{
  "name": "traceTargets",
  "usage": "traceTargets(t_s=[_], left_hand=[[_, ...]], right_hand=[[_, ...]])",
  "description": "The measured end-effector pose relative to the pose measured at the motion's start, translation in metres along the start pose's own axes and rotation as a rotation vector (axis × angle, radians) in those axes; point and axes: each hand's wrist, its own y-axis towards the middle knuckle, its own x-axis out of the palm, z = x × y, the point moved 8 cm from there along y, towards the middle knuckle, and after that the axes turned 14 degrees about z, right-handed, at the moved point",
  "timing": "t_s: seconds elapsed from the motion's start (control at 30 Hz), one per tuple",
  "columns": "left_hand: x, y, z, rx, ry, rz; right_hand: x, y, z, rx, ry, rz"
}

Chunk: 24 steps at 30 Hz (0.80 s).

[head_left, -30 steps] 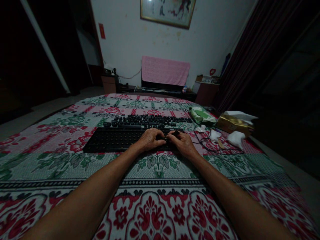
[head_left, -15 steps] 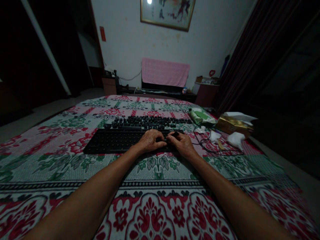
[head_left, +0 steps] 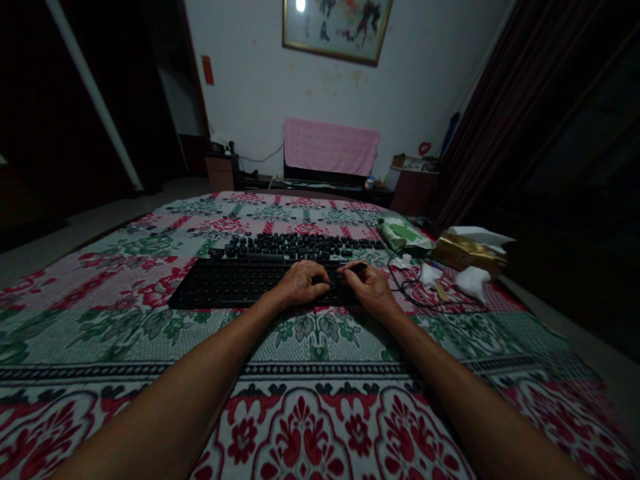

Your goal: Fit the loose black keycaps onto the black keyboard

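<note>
A black keyboard frame point(head_left: 225, 283) lies across the flowered bedspread point(head_left: 310, 400), with its keys off. Several loose black keycaps point(head_left: 295, 245) lie in a row just behind it. Both my hands rest on the frame's right end, almost touching. My left hand point(head_left: 300, 283) has its fingers curled down onto the frame; what they grip is hidden. My right hand point(head_left: 369, 288) pinches a small black piece at the frame's far right corner. The light is dim.
A black cable point(head_left: 425, 297) loops on the cover right of the keyboard. Beyond it lie a green packet point(head_left: 400, 233), a gold tissue box point(head_left: 465, 252) and crumpled white tissues point(head_left: 467, 280). The bed's right edge drops to dark floor. A pink-draped cabinet point(head_left: 330, 148) stands at the wall.
Both hands stay at the keyboard's right end, with only small finger shifts. The view has tilted a little.
</note>
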Motion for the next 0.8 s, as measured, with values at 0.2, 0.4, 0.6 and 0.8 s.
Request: traceTargets(t_s=[0.2, 0.4, 0.6, 0.8], left_hand=[[0.001, 0.001, 0.001, 0.021, -0.014, -0.003], [0.002, 0.000, -0.001, 0.019, -0.006, 0.004], [0.000, 0.000, 0.001, 0.025, -0.022, 0.000], [-0.003, 0.000, 0.004, 0.026, -0.045, 0.034]], right_hand=[[-0.007, 0.003, -0.025, -0.229, -0.352, -0.028], [-0.007, 0.002, -0.027, -0.239, -0.464, -0.061], [0.004, -0.004, -0.015, -0.178, -0.548, -0.151], [0.009, -0.007, -0.007, -0.175, -0.648, -0.210]])
